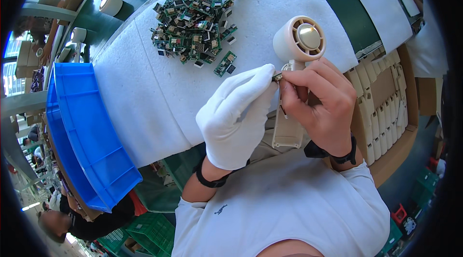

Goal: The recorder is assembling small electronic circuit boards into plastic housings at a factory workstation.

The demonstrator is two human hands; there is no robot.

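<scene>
My left hand (236,119), in a white glove, is closed, its fingertips pinching a small green circuit board (277,77). My bare right hand (320,105) also has thumb and forefinger on this board, the other fingers curled. Beneath my hands lies a cream handheld fan (288,134), its round head pointing away from me and its long handle towards me. The handle looks like an open shell; my right hand covers part of it, and whether those fingers also grip it cannot be told. A loose circuit board (225,63) rests beyond my left hand.
A heap of circuit boards (193,28) covers part of the white foam sheet (140,107). Blue bins (94,131) stand at the left. On the right, a cardboard box (410,93) holds rows of cream casings. A person (72,221) is at the lower left.
</scene>
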